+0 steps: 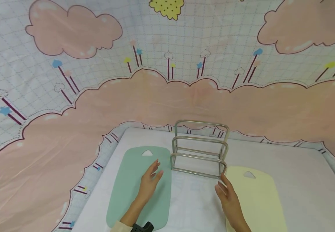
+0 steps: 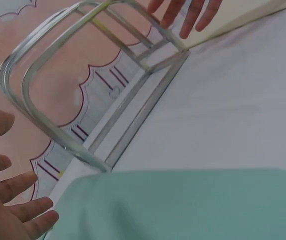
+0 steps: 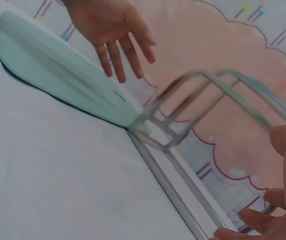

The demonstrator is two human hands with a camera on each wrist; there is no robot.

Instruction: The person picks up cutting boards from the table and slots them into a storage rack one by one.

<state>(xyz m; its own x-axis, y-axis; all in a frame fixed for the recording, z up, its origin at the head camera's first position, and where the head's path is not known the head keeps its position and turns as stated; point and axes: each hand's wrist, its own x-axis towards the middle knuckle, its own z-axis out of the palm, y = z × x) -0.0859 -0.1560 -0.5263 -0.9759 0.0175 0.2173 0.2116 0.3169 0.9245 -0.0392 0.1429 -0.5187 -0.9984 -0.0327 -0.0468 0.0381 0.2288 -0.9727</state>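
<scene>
My left hand (image 1: 150,182) hovers spread over the green cutting board (image 1: 132,187) near the table's left edge — holding nothing. My right hand (image 1: 228,196), fingers loose, sits at the yellow cutting board's (image 1: 257,199) left edge, fingertips by the metal rack (image 1: 199,149) standing between both boards.

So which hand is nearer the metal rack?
Right. The right hand has fingertips at the metal rack's front right corner; the left hand hovers over the green board, beside it.

A staged tabletop set: a white table (image 1: 286,167) backed by a draped cartoon cloud-print cloth (image 1: 155,96)
</scene>
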